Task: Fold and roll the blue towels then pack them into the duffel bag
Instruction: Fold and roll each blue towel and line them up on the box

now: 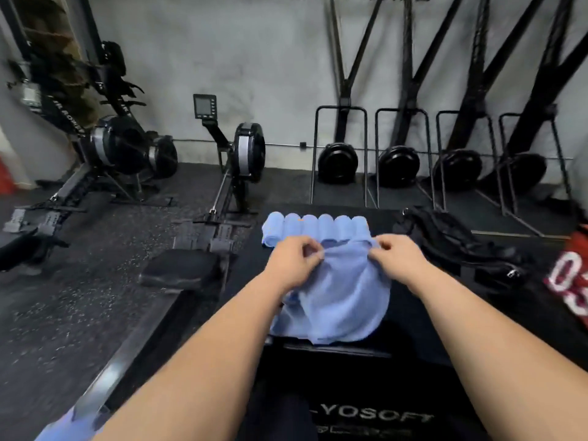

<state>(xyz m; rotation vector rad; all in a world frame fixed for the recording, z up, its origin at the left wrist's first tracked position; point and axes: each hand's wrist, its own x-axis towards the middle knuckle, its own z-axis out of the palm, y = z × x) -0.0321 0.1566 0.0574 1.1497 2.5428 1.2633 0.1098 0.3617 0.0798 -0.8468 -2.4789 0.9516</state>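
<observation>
Left hand (294,262) and right hand (397,259) each pinch the far edge of a loose light-blue cloth towel (343,297), fingers curled narrow on its corners, likely so that edge can be drawn over for a fold. It lies crumpled in the middle of a black padded platform (413,316), its near end reaching the near edge. Just beyond it, along the far edge, a row of six rolled blue towels (318,227) sits side by side, probably kept together for packing in one go. Toward the far right corner slumps a black fabric duffel bag (445,240); whether its zip is open I cannot tell through the blur. A red jersey with white numerals (569,281) lies at the right edge. Around the platform is a speckled black rubber floor (95,281), with a black rowing machine (241,151) to the left and upright black ski trainers (337,163) against a grey wall (254,58).
</observation>
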